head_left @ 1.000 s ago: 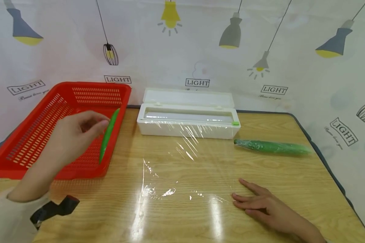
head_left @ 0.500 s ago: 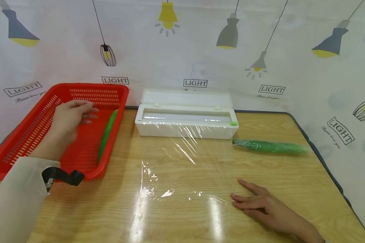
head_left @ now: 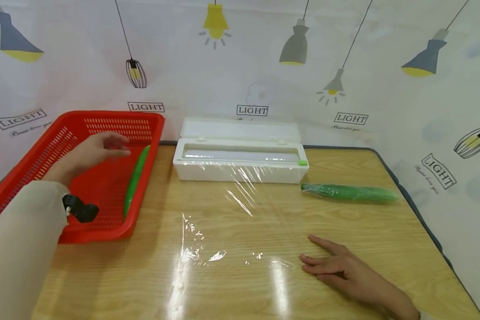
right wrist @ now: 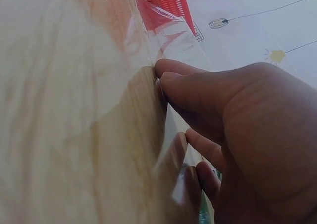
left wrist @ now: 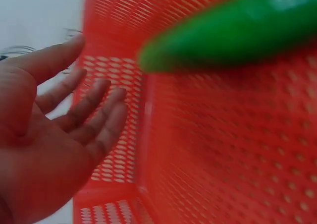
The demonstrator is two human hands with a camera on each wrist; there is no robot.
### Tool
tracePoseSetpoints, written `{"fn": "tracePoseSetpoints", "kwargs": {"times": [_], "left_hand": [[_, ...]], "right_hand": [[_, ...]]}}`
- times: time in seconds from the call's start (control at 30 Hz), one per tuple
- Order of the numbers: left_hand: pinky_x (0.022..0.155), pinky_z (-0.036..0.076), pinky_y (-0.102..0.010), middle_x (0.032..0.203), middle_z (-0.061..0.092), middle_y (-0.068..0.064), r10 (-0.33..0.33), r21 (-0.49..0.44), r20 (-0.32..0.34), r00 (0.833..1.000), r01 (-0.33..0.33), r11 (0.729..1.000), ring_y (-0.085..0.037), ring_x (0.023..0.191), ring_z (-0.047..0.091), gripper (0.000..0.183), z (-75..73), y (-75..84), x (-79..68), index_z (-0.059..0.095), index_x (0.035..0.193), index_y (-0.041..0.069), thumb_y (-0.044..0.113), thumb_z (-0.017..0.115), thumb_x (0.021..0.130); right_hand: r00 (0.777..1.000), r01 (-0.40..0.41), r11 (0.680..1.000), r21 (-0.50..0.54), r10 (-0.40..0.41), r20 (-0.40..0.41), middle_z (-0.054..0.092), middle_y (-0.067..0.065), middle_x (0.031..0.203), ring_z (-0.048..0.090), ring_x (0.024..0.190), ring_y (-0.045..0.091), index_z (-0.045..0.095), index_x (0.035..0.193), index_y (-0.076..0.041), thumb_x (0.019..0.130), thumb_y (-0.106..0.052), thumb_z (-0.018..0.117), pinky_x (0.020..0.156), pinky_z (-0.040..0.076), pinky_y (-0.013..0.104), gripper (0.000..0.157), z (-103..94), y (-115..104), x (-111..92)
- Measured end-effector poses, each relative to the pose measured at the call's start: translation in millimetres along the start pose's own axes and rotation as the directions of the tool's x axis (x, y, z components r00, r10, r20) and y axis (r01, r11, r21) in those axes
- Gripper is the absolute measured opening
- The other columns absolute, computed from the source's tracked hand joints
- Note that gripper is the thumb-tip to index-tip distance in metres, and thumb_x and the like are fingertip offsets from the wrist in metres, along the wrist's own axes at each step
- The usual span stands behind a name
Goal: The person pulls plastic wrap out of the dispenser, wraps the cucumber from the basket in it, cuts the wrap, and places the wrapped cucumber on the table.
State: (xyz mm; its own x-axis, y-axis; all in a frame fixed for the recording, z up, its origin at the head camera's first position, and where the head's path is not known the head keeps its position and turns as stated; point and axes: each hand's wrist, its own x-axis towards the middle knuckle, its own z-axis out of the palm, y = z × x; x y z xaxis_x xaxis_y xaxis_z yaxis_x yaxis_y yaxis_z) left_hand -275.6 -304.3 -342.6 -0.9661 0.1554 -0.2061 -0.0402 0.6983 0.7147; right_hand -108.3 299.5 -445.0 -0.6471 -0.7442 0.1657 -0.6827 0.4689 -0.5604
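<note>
My left hand (head_left: 92, 153) reaches into the red plastic basket (head_left: 155, 153), its fingers loose and holding nothing. Just right of it, a bare green cucumber (head_left: 135, 182) leans along the basket's right wall. The left wrist view shows this cucumber (left wrist: 223, 40) apart from the spread fingers (left wrist: 89, 107). A sheet of cling film (head_left: 240, 218) stretches forward from a white dispenser box (head_left: 240, 172) over the table. At the film's right edge rests my right hand (head_left: 352, 275), fingertips down. In the right wrist view, its thumb and forefinger lie close together beside the film.
A cucumber wrapped in film (head_left: 350, 192) lies right of the dispenser. The dispenser's lid (head_left: 240, 129) is raised, and a green slider (head_left: 302, 163) sits at its right end. Behind the wooden table (head_left: 240, 289) hangs a lamp-printed backdrop (head_left: 240, 58).
From in front of the cucumber, my left hand has moved back and left, deeper into the basket. The head view has turned slightly right. My right hand stays in place.
</note>
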Motion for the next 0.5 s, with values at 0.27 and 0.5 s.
{"fn": "tracePoseSetpoints", "kwargs": {"times": [0.27, 0.5], "left_hand": [[0.092, 0.04, -0.056, 0.122, 0.039, -0.03, -0.178, 0.171, 0.132, 0.975, 0.154, 0.973, -0.043, 0.109, 0.042, 0.1, 17.5, -14.9, 12.0, 0.022, 0.134, -0.01, 0.063, 0.063, 0.081], [0.09, 0.043, -0.052, 0.127, 0.042, -0.036, -0.169, 0.165, 0.206, 0.964, 0.136, 0.977, -0.042, 0.11, 0.046, 0.098, 16.6, -18.3, 15.0, 0.013, 0.135, -0.009, 0.052, 0.069, 0.082]], "right_hand": [[1.0, -0.011, 1.0, -0.01, 0.011, 0.001, 0.056, -0.004, 0.132, 0.026, 0.139, 0.026, 0.065, 0.125, -0.022, 0.09, -0.012, 0.067, 0.107, 0.01, 0.015, 0.037, -0.9, 0.6, 0.9], [0.997, 0.06, 0.998, 0.011, -0.06, -0.041, 0.057, 0.0, 0.131, 0.027, 0.137, 0.032, 0.065, 0.125, -0.019, 0.087, -0.006, 0.068, 0.108, 0.011, 0.019, 0.04, 4.8, 4.2, 1.9]]}}
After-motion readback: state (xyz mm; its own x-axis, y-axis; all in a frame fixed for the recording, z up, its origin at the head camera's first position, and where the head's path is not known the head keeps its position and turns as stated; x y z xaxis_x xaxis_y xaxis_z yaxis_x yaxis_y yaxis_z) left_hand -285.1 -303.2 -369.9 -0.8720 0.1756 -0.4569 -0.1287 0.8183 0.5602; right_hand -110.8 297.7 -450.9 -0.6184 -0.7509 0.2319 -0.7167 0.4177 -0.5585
